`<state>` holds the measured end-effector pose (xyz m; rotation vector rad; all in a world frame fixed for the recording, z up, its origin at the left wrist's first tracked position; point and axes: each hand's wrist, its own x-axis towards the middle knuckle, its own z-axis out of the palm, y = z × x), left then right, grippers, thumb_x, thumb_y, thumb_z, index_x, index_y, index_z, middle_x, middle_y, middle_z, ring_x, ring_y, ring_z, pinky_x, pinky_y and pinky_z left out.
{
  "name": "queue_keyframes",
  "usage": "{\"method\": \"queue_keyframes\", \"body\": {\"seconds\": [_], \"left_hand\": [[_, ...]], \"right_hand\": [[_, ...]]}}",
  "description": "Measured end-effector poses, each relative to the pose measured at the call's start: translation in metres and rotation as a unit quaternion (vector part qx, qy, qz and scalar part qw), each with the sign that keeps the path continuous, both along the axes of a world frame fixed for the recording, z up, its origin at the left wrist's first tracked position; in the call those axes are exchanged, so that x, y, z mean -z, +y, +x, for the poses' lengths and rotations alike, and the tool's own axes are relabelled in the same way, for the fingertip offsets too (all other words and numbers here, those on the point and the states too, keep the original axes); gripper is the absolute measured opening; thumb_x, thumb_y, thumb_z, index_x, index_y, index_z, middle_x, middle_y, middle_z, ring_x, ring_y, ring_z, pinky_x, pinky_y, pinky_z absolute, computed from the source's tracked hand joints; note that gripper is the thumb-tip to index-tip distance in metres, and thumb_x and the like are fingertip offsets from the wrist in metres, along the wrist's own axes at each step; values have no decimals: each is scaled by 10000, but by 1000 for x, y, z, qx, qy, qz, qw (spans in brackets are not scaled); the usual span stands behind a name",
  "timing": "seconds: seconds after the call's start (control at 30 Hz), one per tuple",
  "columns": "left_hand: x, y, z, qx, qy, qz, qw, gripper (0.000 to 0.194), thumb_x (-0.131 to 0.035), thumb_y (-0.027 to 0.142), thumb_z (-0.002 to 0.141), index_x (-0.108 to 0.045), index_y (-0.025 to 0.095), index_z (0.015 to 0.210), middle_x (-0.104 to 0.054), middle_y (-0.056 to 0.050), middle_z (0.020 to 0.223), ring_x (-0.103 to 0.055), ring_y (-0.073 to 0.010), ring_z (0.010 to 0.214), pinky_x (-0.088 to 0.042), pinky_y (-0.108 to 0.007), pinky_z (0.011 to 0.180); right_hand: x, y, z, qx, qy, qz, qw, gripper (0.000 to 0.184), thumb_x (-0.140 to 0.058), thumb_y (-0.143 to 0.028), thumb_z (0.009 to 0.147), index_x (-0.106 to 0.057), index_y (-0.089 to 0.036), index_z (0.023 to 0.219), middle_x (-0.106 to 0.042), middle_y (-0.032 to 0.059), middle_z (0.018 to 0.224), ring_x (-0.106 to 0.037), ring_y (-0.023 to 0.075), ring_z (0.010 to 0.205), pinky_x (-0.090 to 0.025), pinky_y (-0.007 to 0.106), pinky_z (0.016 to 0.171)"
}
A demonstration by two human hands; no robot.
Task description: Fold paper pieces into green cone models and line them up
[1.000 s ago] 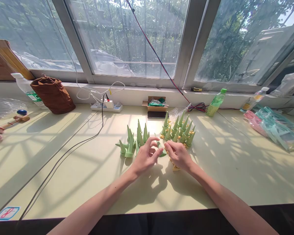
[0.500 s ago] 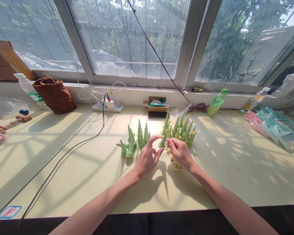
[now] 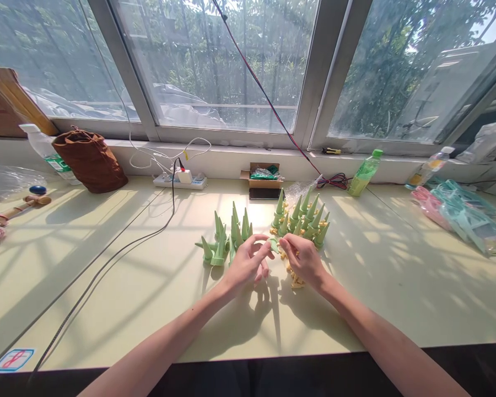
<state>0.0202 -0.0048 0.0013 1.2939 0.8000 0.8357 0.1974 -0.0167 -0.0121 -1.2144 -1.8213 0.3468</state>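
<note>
My left hand [image 3: 250,259] pinches a green cone [image 3: 274,245] between thumb and fingertips, above the table. Close to that cone's right side is my right hand [image 3: 303,258], its thumb and forefinger pressed together; whatever they grip is too small to make out. Left of my hands stands a cluster of green pointed cones [image 3: 219,248], one of them lying sideways. Behind my right hand, more green cones [image 3: 313,215] stand close together with small yellow pieces around their bases. A little heap of yellow pieces [image 3: 296,280] lies under my right hand, partly hidden by it.
Along the back are a power strip [image 3: 161,181], a small cardboard box [image 3: 264,181], a dark phone [image 3: 267,193] and a green bottle [image 3: 364,173]. A brown pouch [image 3: 90,161] stands left; plastic-wrapped packs [image 3: 467,212] lie right. A black cable [image 3: 119,251] crosses the left side.
The cone between my hands has turned from upright to tilted. My left fingers, spread apart half a second ago, have closed on it. The right hand stays pinched in about the same place.
</note>
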Motion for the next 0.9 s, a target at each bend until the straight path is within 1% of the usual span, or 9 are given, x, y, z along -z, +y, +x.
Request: {"method": "queue_keyframes", "body": {"seconds": [0.2, 0.33, 0.4, 0.47, 0.57, 0.63, 0.73, 0.83, 0.9], "left_hand": [[0, 0, -2, 9, -13, -38, 999, 517, -648, 530, 824, -514, 178, 1178, -631, -27, 822, -565, -84, 456, -345, -151, 306], [1, -1, -1, 3, -1, -7, 1000, 528, -692, 494, 798, -524, 163, 1173, -634, -107, 1070, -599, -87, 491, -361, -158, 306], [2, -1, -1, -8, 19, 24, 999, 531, -689, 484, 802, -526, 161, 1191, -619, -129, 1134, -607, -92, 502, -380, -166, 309], [3, -2, -2, -23, 46, 67, 996, 518, -677, 468, 816, -535, 174, 1218, -654, -99, 1027, -595, -98, 491, -396, -174, 317], [4, -3, -4, -36, 90, 144, 985, 480, -645, 425, 854, -542, 188, 1258, -648, -18, 739, -555, -100, 454, -439, -192, 366], [5, -4, -5, -43, 109, 214, 970, 431, -617, 395, 880, -560, 196, 1258, -669, -37, 821, -561, -90, 478, -485, -208, 427], [7, -4, -4, -65, 139, 320, 935, 324, -575, 351, 914, -607, 222, 1209, -634, -86, 1156, -570, -60, 522, -525, -221, 499], [9, -3, -3, -84, 166, 373, 909, 279, -551, 308, 929, -626, 242, 1189, -626, -77, 1197, -553, -52, 526, -528, -217, 520], [9, -2, -2, -86, 168, 377, 907, 282, -557, 289, 924, -629, 248, 1194, -626, -74, 1198, -557, -55, 535, -528, -214, 526]], "right_hand": [[1, -1, 0, -1, -3, -10, 1000, 397, -372, -377, 998, -347, -209, 639, -334, -44, 570, -304, 111, 517, -267, 254, 524], [0, -1, -1, 3, 6, -21, 1000, 409, -371, -399, 992, -326, -211, 632, -339, -43, 563, -305, 112, 516, -265, 256, 523], [0, -2, -1, 1, 18, -29, 999, 415, -370, -410, 991, -310, -212, 631, -335, -45, 557, -301, 110, 508, -258, 256, 513], [0, -2, -2, -1, 37, -42, 998, 427, -370, -427, 988, -293, -214, 626, -334, -46, 548, -298, 106, 498, -252, 255, 499], [2, -1, -3, -9, 88, -87, 992, 450, -382, -480, 976, -310, -215, 620, -354, -46, 531, -322, 104, 481, -269, 247, 475], [6, 0, -4, -28, 141, -131, 981, 467, -396, -529, 961, -339, -215, 621, -365, -48, 515, -347, 101, 460, -287, 241, 450], [10, 3, -5, -69, 229, -200, 950, 497, -423, -599, 926, -356, -216, 616, -347, -60, 483, -339, 89, 400, -279, 232, 393], [10, 5, -6, -106, 301, -260, 912, 520, -481, -635, 883, -339, -218, 607, -304, -79, 473, -297, 67, 352, -220, 215, 343], [7, 5, -7, -119, 336, -284, 890, 537, -529, -643, 853, -319, -218, 600, -261, -93, 478, -275, 52, 335, -183, 203, 327]]}}
